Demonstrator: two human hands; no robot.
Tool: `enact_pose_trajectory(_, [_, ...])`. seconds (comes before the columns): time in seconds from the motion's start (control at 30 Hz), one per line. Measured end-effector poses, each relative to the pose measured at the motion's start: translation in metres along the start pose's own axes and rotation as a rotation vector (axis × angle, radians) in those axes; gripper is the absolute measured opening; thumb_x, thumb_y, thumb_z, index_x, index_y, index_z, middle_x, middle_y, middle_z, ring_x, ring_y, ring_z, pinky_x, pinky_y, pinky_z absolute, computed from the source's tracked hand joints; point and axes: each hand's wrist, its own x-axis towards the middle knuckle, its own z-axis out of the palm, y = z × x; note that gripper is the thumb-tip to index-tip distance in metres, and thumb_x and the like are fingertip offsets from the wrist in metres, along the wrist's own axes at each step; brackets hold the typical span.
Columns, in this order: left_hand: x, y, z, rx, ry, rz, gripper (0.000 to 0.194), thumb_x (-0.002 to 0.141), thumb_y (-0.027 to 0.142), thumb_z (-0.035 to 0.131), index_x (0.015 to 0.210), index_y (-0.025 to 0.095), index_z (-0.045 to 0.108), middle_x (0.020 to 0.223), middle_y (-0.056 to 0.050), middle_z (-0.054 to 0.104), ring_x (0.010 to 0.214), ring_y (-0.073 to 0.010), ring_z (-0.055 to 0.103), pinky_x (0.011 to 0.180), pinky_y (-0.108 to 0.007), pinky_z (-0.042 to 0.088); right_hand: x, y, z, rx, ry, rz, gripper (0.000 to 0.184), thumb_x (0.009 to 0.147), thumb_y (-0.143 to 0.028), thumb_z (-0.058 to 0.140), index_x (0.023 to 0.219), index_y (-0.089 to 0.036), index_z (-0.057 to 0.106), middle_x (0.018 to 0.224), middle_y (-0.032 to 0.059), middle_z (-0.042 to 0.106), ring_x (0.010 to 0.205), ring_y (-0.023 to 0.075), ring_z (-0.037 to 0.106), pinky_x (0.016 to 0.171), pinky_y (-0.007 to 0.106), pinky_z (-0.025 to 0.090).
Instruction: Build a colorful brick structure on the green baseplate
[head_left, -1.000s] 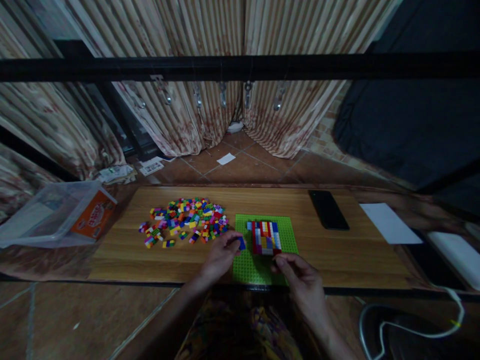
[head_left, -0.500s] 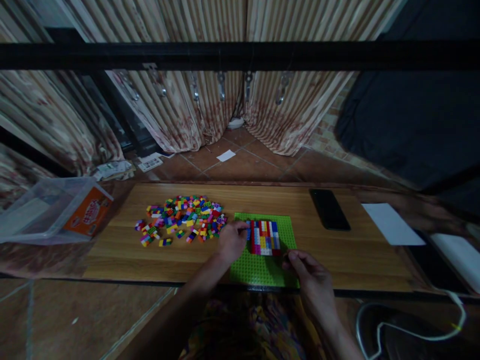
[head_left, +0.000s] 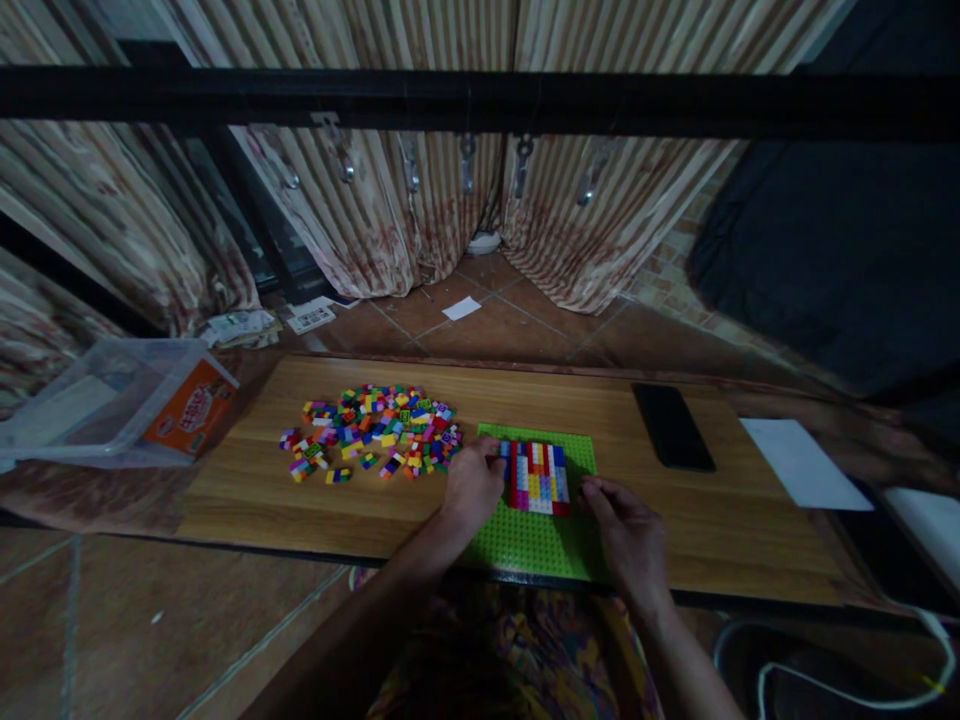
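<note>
A green studded baseplate (head_left: 525, 550) lies near the front edge of the wooden table. On it sits a flat block of toy bricks (head_left: 538, 480) in rows of red, white, yellow and blue. My left hand (head_left: 474, 485) is closed at the block's far left corner, its fingertips on a blue toy brick (head_left: 505, 449) there, partly covered. Right of the block, my right hand (head_left: 630, 530) is closed in a pinch over the baseplate's right edge. Whatever its fingertips hold is too small and dark to tell.
A loose pile of coloured bricks (head_left: 382, 430) spreads left of the baseplate. A black phone (head_left: 673, 427) and a white sheet (head_left: 804, 463) lie to the right. A clear plastic box (head_left: 112, 400) with an orange label stands at the far left. Striped curtains (head_left: 435, 220) hang behind.
The whole view has shifted slightly. My right hand has moved a little farther from me along the block's right side. My left fingers now cover more of the blue brick at the left edge.
</note>
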Motion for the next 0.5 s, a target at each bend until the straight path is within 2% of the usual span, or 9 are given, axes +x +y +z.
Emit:
enact_pose_trajectory(0.17, [0.002,0.003,0.000,0.007,-0.010,-0.027,0.032,0.077,0.011,0.056,0.108,0.017,0.065,0.089,-0.006,0.073,0.081,-0.0171,0.067,0.076,-0.025,0.050,0.010,0.007,0.003,-0.198,0.009,-0.129,0.037,0.072,-0.048,0.065,0.091,-0.016,0.071,0.097,0.0105,0.071,0.088,0.0240,0.065,0.083,0.040,0.050])
enact_pose_trajectory(0.27, [0.004,0.006,-0.002,0.033,-0.008,-0.037,0.033,0.075,0.012,0.058,0.107,0.015,0.065,0.086,-0.007,0.072,0.080,-0.0177,0.067,0.076,-0.026,0.050,0.008,0.010,0.004,-0.280,-0.033,-0.198,0.035,0.076,-0.045,0.061,0.095,-0.017,0.070,0.102,0.0108,0.069,0.092,0.0238,0.064,0.084,0.040,0.049])
enact_pose_trajectory(0.5, [0.024,0.001,-0.005,0.055,-0.091,-0.163,0.025,0.063,0.010,0.065,0.087,0.015,0.068,0.072,-0.003,0.071,0.076,-0.0183,0.066,0.071,-0.027,0.050,0.002,0.017,0.008,-0.396,-0.049,-0.351,0.032,0.083,-0.041,0.052,0.099,-0.018,0.069,0.100,0.0101,0.068,0.092,0.0228,0.063,0.084,0.038,0.048])
